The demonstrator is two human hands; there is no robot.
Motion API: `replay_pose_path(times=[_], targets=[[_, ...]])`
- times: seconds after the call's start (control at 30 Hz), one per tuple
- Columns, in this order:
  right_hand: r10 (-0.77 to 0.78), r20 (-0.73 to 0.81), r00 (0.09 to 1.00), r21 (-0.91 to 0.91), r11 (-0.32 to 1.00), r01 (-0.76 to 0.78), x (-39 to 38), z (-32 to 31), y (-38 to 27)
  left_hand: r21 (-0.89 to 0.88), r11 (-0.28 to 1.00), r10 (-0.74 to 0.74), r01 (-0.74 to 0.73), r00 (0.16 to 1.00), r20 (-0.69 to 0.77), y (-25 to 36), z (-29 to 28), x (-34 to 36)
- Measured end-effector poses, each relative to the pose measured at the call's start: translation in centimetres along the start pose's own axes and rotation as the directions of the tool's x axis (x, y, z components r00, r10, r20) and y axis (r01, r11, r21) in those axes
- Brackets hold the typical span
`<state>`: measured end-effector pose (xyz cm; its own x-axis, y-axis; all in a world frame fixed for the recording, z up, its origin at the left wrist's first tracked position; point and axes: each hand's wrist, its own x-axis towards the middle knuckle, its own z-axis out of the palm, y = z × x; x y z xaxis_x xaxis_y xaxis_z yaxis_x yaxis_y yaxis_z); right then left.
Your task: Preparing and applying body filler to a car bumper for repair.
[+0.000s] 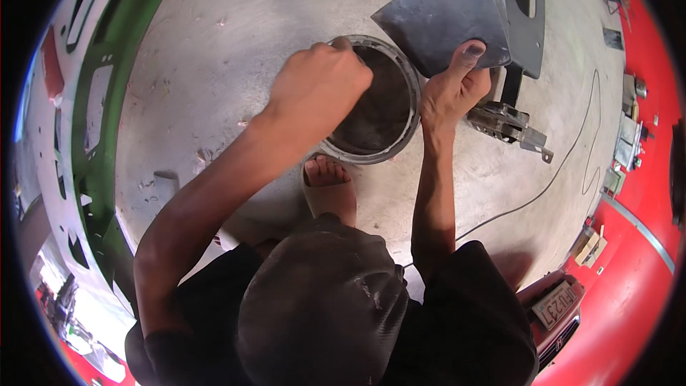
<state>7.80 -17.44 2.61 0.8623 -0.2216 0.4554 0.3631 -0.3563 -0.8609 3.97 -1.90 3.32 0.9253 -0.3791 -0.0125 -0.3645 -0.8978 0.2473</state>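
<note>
A round dark container [379,129] with a pale metal rim stands on the concrete floor in front of my sandalled foot [329,189]. My left hand [318,82] is closed over the upper left of its opening, knuckles up; whatever is in its fingers is hidden. Just right of the container, my right hand [457,86] grips the lower corner of a dark grey sheet-metal piece [436,14], thumb over its face. Behind that piece are a slotted grey plate [529,28] and a metal bracket assembly [511,129] lying by my right hand.
Long green [107,64] and white slotted metal frames run along the left. A thin cable [543,193] winds over the floor [214,43] at right. Beyond, on a red surface [643,293], lie metal parts [629,136], a cardboard box [592,246] and a car's front end [557,322].
</note>
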Motion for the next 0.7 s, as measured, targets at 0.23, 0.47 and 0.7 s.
replay_pose_path(times=[0.23,0.47,0.7], targets=[[0.023,-0.090,0.996,-0.122,0.992,-0.034,0.7,-1.7,3.4,-0.139,0.988,0.083,-0.064,0.987,0.138,0.4,2.0,0.0],[-0.034,-0.094,0.995,-0.048,0.998,0.030,0.5,-0.8,2.4,-0.243,0.969,0.119,-0.042,0.942,0.314,0.4,-0.5,0.2],[0.074,-0.158,0.985,-0.065,0.994,-0.085,0.7,-2.2,3.8,-0.126,0.991,0.061,-0.051,0.995,0.076,-0.5,-0.9,-0.6]])
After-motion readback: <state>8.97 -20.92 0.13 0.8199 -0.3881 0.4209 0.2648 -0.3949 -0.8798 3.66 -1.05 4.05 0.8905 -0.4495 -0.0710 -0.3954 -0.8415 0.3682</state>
